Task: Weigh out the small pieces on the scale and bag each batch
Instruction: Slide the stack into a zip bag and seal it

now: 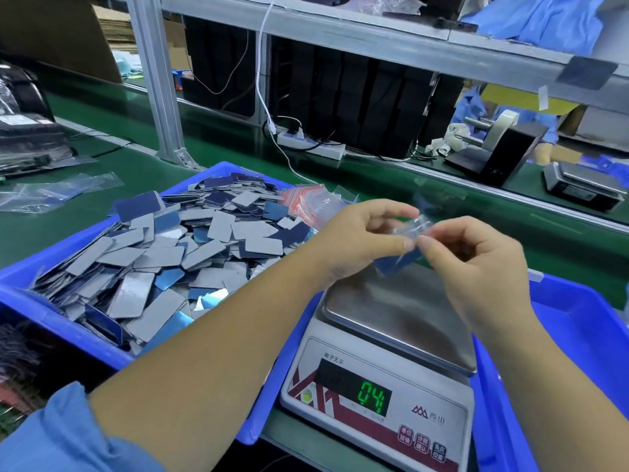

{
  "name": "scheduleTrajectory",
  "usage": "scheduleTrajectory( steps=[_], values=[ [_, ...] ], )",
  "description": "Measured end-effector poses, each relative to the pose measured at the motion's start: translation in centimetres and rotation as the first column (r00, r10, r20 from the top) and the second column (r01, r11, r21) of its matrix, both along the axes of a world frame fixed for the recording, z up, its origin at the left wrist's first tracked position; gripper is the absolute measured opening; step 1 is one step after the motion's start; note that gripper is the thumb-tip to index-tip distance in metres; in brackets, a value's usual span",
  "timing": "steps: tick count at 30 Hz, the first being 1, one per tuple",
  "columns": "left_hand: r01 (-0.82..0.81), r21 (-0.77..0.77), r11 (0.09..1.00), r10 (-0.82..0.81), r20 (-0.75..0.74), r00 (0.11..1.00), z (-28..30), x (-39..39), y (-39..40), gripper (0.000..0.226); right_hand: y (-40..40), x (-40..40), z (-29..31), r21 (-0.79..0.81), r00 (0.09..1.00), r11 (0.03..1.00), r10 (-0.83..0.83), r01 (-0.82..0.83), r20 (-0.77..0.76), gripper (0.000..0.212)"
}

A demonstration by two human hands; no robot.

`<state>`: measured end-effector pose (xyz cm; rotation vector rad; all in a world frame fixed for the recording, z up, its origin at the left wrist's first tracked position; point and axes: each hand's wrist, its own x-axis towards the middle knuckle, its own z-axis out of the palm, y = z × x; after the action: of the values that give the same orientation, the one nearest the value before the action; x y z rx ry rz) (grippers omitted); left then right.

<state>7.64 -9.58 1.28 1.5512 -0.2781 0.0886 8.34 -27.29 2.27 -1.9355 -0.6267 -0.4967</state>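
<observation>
Head view: above the scale, the left hand and right hand pinch a small clear bag between fingertips, a batch of blue pieces partly inside it. The scale's pan is bare, so this batch looks weighed and is being bagged, not yet sealed. Left of the scale, a blue bin holds a large heap of loose pieces, so most of the job seems left. Spare bags lie behind the scale.
</observation>
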Motion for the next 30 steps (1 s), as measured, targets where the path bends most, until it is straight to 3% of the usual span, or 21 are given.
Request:
scheduleTrajectory(
  steps=[3, 6, 11, 17, 26, 30],
  values=[
    [-0.043, 0.274, 0.961, 0.026, 0.064, 0.998, -0.4, 0.1, -0.2, 0.033, 0.1, 0.1, -0.3, -0.201, 0.998, 0.979, -0.019, 0.030, 0.056, 0.033],
    [-0.049, 0.316, 0.947, 0.027, 0.074, 0.997, -0.4, 0.0, -0.1, 0.021, -0.2, 0.3, -0.1, -0.237, 1.000, 0.971, -0.019, 0.023, 0.016, 0.028],
    [-0.084, 0.294, 0.952, 0.076, 0.039, 0.996, -0.2, 0.1, 0.5, 0.021, -0.8, 1.1, -0.2, -0.214, 0.987, 0.977, -0.045, 0.010, -0.157, 0.019],
    [-0.064, 0.116, 0.991, 0.077, -0.112, 0.991, -0.2, 0.3, 0.5, 0.006, -0.9, 1.1, 0.0, -0.112, 0.989, 0.994, -0.009, -0.008, -0.149, 0.022],
    [-0.106, -0.049, 0.993, 0.090, -0.257, 0.962, -0.2, 0.7, 1.0, 0.012, -1.1, 1.5, -0.3, 0.078, 0.968, 0.993, 0.103, -0.088, -0.229, 0.036],
    [-0.115, -0.070, 0.991, 0.095, -0.251, 0.963, -0.1, 0.7, 1.0, 0.014, -1.2, 1.6, -0.3, 0.146, 0.972, 0.987, 0.093, -0.062, -0.218, 0.039]
  ],
)
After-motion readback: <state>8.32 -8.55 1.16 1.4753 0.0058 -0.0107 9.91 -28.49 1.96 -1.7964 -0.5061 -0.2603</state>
